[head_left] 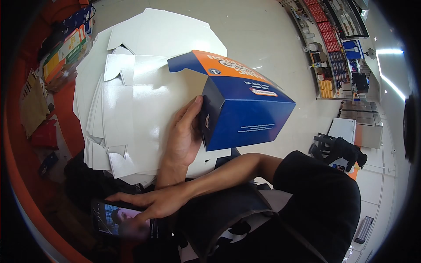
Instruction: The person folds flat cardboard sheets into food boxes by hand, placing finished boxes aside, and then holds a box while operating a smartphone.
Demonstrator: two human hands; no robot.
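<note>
On the far left, an orange surface (66,105) carries a row of packets (70,50) at its upper end, a brown paper bag (34,105) below them and a red packet (45,133) lower still; much of it fades into the dark rim of the view.

Beyond its lower end is a phone (107,219) with a lit screen, its bottom edge lost in shadow. The right hand (164,202) lies across it, the visible fingers apart; the digit over the screen is blurred, the others are hidden, and whether it touches the glass is hard to say.

Next comes a stack of white card (127,105), its flaps uneven along the left edge; what bears it is covered. The left hand (184,136) rises over its lower right part, thumb clamped on the left end of a blue and orange box (250,114), the other fingertips out of sight. The box is held up over the stack's right edge, tilted, a flap jutting at its upper left; its small print is unreadable.

The right forearm crosses in front of the left wrist, up to a black sleeve (324,188). At far right, shelves (331,39) bend with the lens, their labels illegible.
</note>
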